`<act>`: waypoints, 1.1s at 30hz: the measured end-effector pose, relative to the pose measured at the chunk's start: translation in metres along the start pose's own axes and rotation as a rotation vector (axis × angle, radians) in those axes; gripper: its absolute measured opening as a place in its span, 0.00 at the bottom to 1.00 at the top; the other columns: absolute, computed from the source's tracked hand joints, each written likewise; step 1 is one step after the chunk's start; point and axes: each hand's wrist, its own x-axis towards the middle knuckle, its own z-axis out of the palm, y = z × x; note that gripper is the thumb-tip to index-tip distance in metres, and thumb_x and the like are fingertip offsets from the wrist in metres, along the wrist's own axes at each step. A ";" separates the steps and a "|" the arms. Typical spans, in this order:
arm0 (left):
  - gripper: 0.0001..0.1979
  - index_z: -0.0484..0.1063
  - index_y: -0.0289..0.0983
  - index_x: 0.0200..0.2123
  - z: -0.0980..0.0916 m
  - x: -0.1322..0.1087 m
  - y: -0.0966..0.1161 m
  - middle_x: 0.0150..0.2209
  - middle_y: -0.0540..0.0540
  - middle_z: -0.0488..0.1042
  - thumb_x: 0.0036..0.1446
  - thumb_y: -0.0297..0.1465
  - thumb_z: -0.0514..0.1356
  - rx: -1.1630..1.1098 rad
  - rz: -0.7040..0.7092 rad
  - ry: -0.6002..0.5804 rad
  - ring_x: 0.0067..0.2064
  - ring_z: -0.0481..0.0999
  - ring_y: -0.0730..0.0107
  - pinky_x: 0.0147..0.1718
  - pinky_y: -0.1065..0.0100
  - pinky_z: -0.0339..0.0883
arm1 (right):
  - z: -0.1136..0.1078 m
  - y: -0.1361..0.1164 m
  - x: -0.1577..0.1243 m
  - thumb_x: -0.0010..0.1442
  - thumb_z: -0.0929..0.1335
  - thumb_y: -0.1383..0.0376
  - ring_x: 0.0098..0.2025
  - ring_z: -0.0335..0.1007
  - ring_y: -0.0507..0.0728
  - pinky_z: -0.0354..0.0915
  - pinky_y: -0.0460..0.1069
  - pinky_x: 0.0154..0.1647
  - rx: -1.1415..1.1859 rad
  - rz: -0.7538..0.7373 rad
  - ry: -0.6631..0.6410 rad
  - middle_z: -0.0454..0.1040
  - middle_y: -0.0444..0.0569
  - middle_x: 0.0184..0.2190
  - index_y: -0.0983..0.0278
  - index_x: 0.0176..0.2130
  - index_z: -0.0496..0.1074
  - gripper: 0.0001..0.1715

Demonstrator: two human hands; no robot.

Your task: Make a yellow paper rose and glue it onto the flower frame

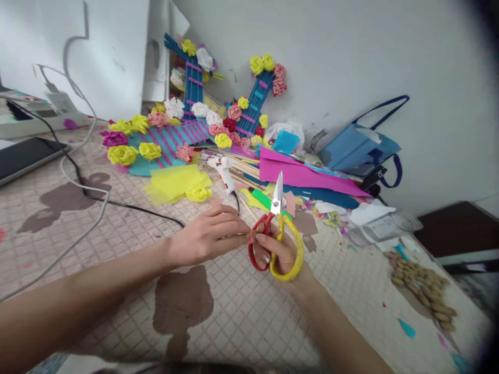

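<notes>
The scissors are catching my eye with one red and one yellow handle, the paper sheet is blazing magenta, and the tablecloth is showing beige diamonds and brown patches.

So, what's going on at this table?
Someone's right grip has hold of red-and-yellow-handled scissors, the blades closed and pointing away. The left grip is beside it, fingertips at a small pinkish scrap; whether they pinch it is hard to tell. Farther back on the table, a white glue gun lies near yellow paper, and crumpled paper flowers decorate blue shapes.
</notes>
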 end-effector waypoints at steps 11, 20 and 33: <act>0.08 0.69 0.35 0.42 -0.001 0.000 -0.001 0.43 0.43 0.77 0.62 0.24 0.53 0.177 0.180 0.025 0.45 0.75 0.66 0.50 0.58 0.63 | -0.002 0.005 -0.004 0.56 0.69 0.58 0.11 0.56 0.46 0.56 0.42 0.12 -0.111 0.018 -0.062 0.61 0.35 0.12 0.63 0.29 0.66 0.12; 0.07 0.71 0.35 0.36 0.009 0.007 -0.002 0.36 0.44 0.76 0.59 0.31 0.55 -0.257 -0.585 0.095 0.38 0.73 0.68 0.38 0.66 0.67 | -0.007 0.008 -0.004 0.51 0.70 0.63 0.15 0.58 0.45 0.59 0.41 0.14 -0.164 -0.031 0.057 0.67 0.36 0.21 0.61 0.33 0.64 0.10; 0.11 0.69 0.32 0.27 0.012 0.009 0.006 0.23 0.51 0.68 0.53 0.35 0.58 -0.851 -0.956 -0.186 0.25 0.66 0.77 0.23 0.74 0.57 | 0.000 0.000 -0.006 0.50 0.71 0.58 0.16 0.58 0.45 0.61 0.42 0.13 -0.420 -0.006 0.156 0.64 0.36 0.22 0.62 0.32 0.63 0.14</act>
